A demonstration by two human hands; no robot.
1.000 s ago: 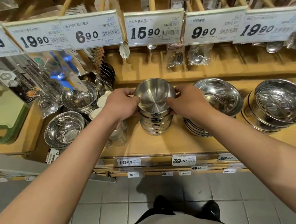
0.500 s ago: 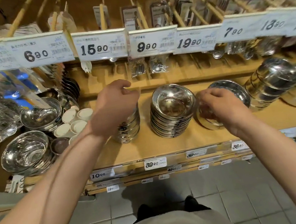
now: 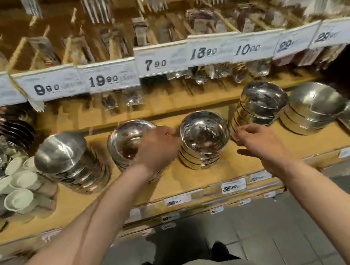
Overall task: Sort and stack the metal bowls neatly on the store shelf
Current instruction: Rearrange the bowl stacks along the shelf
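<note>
left hand (image 3: 157, 149) grip curled, right hand (image 3: 259, 140) grip loose — both empty, flanking the bowl stack (image 3: 203, 141).

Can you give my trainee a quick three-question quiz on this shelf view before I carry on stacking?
1. True or false: both hands are clamped round one bowl.
2. Multiple choice: the stack of bowls between the two hands stands A) on the floor, B) on the wooden shelf, C) on a hook.
3. Fill in: the price tag above the left hand reads ____.

Key
1. False: the right hand is apart from the stack with loose fingers; the left hand lies over the neighbouring stack, its grip unclear through blur.
2. B.
3. 7.90.
</note>
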